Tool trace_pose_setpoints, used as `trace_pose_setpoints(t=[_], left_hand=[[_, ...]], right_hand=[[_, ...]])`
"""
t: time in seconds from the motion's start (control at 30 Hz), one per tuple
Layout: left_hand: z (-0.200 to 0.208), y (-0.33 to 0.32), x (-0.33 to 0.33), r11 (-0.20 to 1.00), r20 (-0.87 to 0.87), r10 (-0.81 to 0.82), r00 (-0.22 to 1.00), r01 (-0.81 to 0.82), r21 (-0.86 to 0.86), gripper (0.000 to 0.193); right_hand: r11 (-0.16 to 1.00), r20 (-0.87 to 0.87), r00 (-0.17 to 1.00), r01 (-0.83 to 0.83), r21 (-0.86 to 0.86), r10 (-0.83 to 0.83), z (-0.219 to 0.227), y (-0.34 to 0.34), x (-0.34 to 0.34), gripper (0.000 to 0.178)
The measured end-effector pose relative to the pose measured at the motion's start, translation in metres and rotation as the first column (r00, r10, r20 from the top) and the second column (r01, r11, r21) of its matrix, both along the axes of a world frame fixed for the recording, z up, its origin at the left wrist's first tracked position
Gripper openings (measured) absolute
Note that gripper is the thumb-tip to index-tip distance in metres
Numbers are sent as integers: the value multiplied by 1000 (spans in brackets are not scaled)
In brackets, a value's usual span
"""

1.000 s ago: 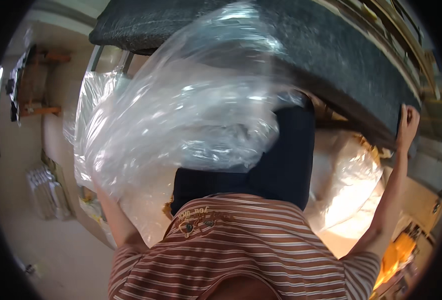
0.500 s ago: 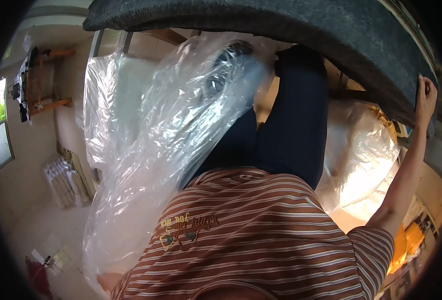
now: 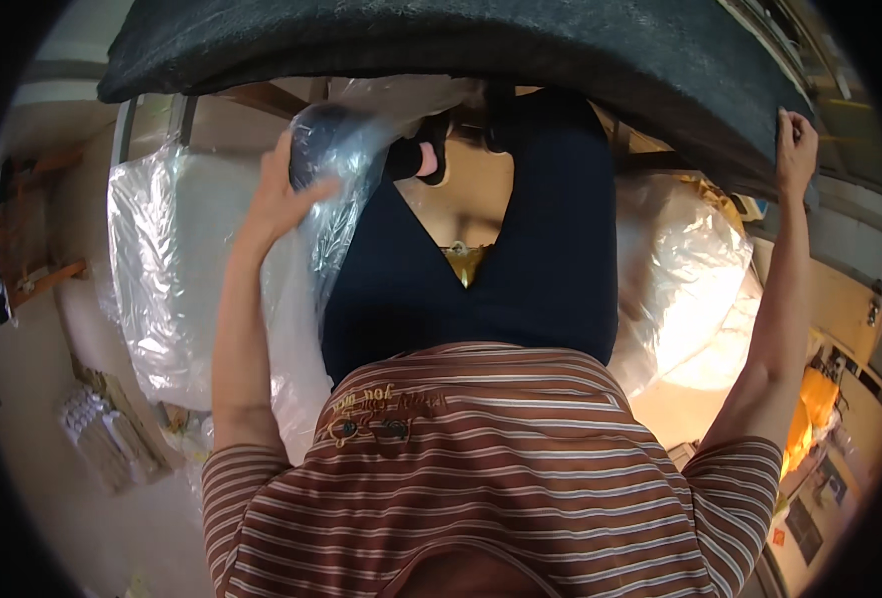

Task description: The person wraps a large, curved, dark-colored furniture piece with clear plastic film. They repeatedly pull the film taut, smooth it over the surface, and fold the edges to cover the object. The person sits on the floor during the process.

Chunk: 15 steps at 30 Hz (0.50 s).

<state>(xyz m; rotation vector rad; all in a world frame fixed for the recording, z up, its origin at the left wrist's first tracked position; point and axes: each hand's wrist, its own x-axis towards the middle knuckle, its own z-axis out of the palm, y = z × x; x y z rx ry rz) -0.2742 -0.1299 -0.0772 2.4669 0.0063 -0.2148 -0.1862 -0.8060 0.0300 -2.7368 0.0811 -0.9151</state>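
A dark grey fabric-covered surface (image 3: 461, 45) stretches across the far side in front of me. At its right end, my right hand (image 3: 797, 154) pinches the edge of the dark grey fabric. My left hand (image 3: 284, 194) is raised at the left, thumb apart from the fingers, beside a clear plastic sheet (image 3: 336, 234). The sheet hangs from under the grey surface, along my left leg. Whether the left fingers touch the plastic I cannot tell.
Another clear plastic-wrapped bundle (image 3: 147, 289) hangs at the left by metal legs. Shiny plastic (image 3: 695, 269) bulges right of my legs. Wrapped pale bundles (image 3: 112, 439) lie on the floor at left. An orange item (image 3: 812, 409) sits at far right.
My left hand has come up from the lower left to near the grey surface. The large plastic sheet has swung down and away from my lap. My right hand stays at the fabric edge.
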Motion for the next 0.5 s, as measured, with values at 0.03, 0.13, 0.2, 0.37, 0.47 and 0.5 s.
trace_pose_setpoints(t=[0.03,0.13,0.2,0.37,0.47,0.5], left_hand=[[-13,8,23,997,-22,24,999,-25,-66,57],[-71,56,82,982,30,79,996,-73,-172,37],[-127,70,92,988,244,95,965,-61,-142,26],[-318,163,10,872,157,194,968,-244,425,23],[-358,157,-88,925,-137,350,927,-319,207,26],[-346,148,-119,931,-232,347,909,-303,205,27]], right_hand=[[999,-56,998,44,11,-43,0,-8,0,32],[990,-39,989,142,-25,-143,-3,-13,-4,34],[983,-31,983,177,-44,-179,-3,-16,-7,36],[977,-58,976,207,-43,-209,-11,-21,14,37],[957,-92,955,272,-97,-281,-17,-40,-5,38],[959,-105,957,260,-115,-272,-8,-36,-6,39]])
